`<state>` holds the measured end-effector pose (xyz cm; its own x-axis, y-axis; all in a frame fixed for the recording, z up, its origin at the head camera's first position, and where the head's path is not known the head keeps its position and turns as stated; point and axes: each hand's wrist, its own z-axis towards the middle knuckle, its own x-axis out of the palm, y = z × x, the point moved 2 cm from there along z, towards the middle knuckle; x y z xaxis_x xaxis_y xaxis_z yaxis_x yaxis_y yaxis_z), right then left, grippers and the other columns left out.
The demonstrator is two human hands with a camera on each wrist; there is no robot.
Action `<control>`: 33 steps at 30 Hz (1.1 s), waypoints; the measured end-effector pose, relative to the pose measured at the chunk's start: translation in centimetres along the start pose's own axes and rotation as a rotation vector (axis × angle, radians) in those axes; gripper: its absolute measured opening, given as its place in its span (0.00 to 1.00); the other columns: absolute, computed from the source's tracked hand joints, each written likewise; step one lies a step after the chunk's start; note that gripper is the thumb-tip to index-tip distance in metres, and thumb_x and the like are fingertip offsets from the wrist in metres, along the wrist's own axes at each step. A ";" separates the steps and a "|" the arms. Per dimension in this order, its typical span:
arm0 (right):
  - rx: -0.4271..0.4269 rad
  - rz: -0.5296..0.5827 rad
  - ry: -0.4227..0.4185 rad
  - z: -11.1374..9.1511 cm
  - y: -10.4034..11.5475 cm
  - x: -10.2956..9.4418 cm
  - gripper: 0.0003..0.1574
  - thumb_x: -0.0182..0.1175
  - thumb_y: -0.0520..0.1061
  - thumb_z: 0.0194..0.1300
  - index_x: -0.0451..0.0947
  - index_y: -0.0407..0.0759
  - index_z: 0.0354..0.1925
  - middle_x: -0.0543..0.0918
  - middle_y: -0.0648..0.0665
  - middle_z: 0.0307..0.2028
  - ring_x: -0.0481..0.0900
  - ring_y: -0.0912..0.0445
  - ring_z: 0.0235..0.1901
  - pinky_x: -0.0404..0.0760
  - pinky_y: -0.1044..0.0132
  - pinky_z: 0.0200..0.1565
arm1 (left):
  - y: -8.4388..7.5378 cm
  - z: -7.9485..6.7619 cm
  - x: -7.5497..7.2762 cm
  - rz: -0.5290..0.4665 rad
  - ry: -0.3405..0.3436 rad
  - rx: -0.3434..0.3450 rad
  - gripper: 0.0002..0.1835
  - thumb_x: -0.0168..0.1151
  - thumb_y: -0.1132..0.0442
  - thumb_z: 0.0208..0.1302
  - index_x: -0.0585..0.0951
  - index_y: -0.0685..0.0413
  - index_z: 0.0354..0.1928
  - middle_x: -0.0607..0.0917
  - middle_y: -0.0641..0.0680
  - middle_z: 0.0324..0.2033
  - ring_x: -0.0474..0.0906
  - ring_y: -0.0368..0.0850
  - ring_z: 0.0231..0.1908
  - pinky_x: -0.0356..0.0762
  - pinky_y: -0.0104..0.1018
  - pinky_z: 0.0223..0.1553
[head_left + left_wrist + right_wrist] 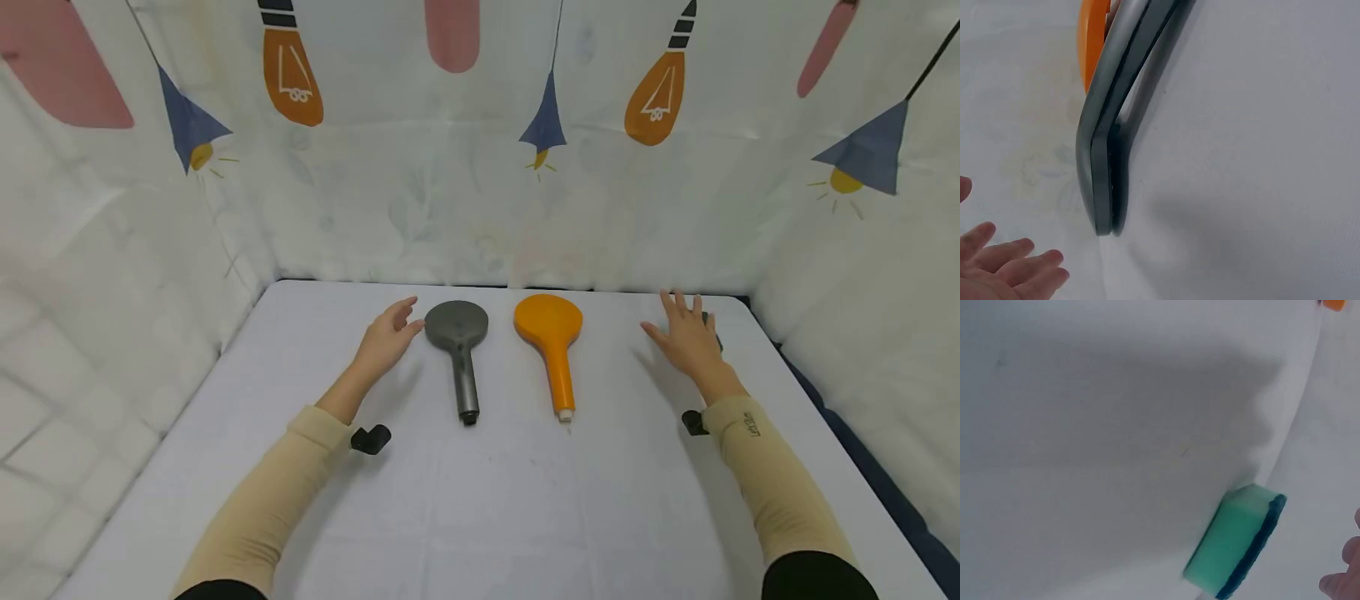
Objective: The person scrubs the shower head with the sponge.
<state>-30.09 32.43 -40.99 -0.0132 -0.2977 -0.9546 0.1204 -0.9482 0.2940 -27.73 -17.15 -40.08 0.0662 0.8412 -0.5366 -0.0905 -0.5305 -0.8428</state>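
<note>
A grey shower head (456, 323) lies on the white table, its round head to the back and its handle toward me. Beside it on the right is an orange shower head (548, 320), placed the same way. My left hand (384, 343) is just left of the grey one, fingers loosely bent and holding nothing. Over the back right part of the table my right hand (686, 340) spreads its fingers, also without a grip. A green sponge (1227, 542) with a dark scouring side stands near it in the right wrist view; in the head view the hand mostly hides it.
A white table (495, 508) reaches back to a hanging cloth (465, 208) printed with lamps and bulbs. Similar cloth closes off the left and right sides. Small black wrist devices (371, 440) show at both sleeves.
</note>
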 end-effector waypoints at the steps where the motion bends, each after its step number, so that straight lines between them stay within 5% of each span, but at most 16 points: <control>1: 0.004 0.003 -0.002 -0.1 -0.2 0.0 0.52 0.44 0.65 0.81 0.37 0.34 0.81 0.38 0.24 0.77 0.27 0.25 0.74 0.32 0.26 0.68 | 0.1 -0.1 0.1 -0.035 0.016 -0.012 0.32 0.54 0.54 0.79 0.61 0.56 0.79 0.65 0.66 0.74 0.61 0.62 0.73 0.62 0.57 0.70; 10: 0.053 0.034 -0.001 -0.9 -2.9 0.4 0.52 0.40 0.66 0.81 0.37 0.34 0.81 0.39 0.22 0.77 0.29 0.23 0.74 0.33 0.25 0.68 | 0.5 -0.7 1.7 -0.123 0.103 -0.062 0.27 0.52 0.61 0.79 0.66 0.62 0.75 0.73 0.67 0.68 0.71 0.62 0.67 0.68 0.57 0.66; 15: 0.081 0.038 0.014 -0.8 -3.9 0.8 0.49 0.43 0.62 0.82 0.39 0.34 0.81 0.39 0.21 0.76 0.31 0.22 0.73 0.35 0.24 0.67 | 0.8 -0.7 2.5 -0.150 0.193 -0.166 0.26 0.51 0.62 0.78 0.67 0.64 0.74 0.76 0.69 0.65 0.78 0.63 0.60 0.75 0.54 0.60; 22: 0.130 0.050 0.048 -0.7 -5.0 1.2 0.48 0.42 0.61 0.82 0.38 0.34 0.80 0.37 0.19 0.75 0.32 0.19 0.71 0.39 0.22 0.65 | 0.9 -0.8 3.5 -0.325 0.317 -0.354 0.31 0.49 0.62 0.79 0.58 0.62 0.78 0.74 0.69 0.66 0.81 0.59 0.58 0.78 0.44 0.58; 33: 0.155 0.086 0.117 -0.5 -5.4 1.3 0.46 0.43 0.57 0.82 0.36 0.39 0.81 0.33 0.18 0.74 0.29 0.16 0.70 0.41 0.21 0.64 | 0.7 -1.1 4.4 -0.547 0.413 -0.430 0.31 0.45 0.64 0.81 0.52 0.66 0.79 0.66 0.73 0.70 0.78 0.65 0.60 0.82 0.38 0.51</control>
<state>-30.22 37.19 -43.81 0.1073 -0.3721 -0.9220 -0.0381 -0.9282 0.3701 -26.42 -13.96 -43.09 0.3597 0.9314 0.0553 0.4451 -0.1191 -0.8875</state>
